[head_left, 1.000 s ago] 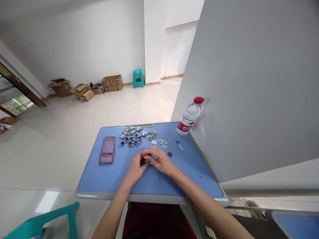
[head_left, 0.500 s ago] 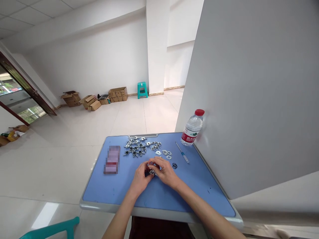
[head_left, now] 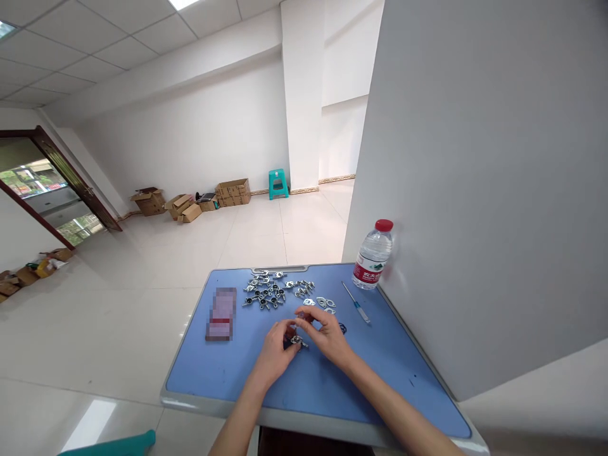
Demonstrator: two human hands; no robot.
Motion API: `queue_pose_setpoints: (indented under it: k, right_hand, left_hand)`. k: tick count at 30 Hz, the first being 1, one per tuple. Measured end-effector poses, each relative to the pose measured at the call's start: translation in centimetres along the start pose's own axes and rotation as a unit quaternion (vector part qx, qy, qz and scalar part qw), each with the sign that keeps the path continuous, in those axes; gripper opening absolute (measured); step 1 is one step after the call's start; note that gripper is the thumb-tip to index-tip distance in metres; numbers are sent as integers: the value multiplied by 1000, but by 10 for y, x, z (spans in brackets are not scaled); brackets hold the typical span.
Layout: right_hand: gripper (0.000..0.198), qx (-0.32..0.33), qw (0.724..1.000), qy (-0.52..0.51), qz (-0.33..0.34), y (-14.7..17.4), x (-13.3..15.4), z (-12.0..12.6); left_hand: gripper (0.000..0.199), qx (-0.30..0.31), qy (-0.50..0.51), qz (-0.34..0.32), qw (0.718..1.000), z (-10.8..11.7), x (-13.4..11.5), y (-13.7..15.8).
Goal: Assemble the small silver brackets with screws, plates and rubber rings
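My left hand (head_left: 274,352) is closed around a small silver metal fitting (head_left: 297,341) just above the blue tabletop (head_left: 237,373). Close by on the right, my right hand (head_left: 329,334) has thumb and forefinger pinched near the left fingertips; whatever is between them is too small to make out. Beyond the hands lies a cluster of metal fittings with black centres (head_left: 265,295). To its right are smaller silver pieces (head_left: 304,289) and flat oval metal plates (head_left: 325,302). Black rubber rings (head_left: 342,328) show partly behind my right hand.
A screwdriver (head_left: 356,304) lies on the right of the table, near a red-capped water bottle (head_left: 373,256) beside a grey panel (head_left: 475,190). A pixelated purple rectangle (head_left: 221,315) is at the left. Cardboard boxes (head_left: 232,192) and a teal stool (head_left: 278,183) stand by the far wall.
The camera has tilted upward, so the scene sits lower and slightly right. My right fingers have drawn up and away from the metal fitting, which now shows more at my left hand.
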State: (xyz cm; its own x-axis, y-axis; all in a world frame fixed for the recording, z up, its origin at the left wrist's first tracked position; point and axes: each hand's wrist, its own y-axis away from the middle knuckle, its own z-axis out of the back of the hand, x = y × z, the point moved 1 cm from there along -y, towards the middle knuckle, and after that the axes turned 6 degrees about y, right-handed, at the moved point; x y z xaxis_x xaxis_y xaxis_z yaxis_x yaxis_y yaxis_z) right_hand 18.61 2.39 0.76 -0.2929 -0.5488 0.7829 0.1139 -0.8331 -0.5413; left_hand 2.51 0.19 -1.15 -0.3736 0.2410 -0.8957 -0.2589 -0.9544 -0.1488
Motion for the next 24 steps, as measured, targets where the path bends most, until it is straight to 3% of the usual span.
queue_pose_setpoints:
  k: [3,7,14,18,24]
  right_hand:
    - [23,-59,996,-28,-64,-2,-5,3]
    - [29,-118,984,-57,-119,-6,-13,8]
    - [31,-145,978,-76,-130,-9,-18,11]
    - [32,-145,978,-81,-129,-10,-11,13]
    - [34,-153,975,-94,-130,-13,-10,17]
  left_hand:
    - [43,-23,14,12,1000,0,1,1]
    - [38,-99,19,15,995,14,3,-4]
    - [36,-240,-87,52,966,100,8,-62]
    - [27,-230,-183,106,950,132,17,-103]
    - [33,-169,-285,180,926,132,38,-132]
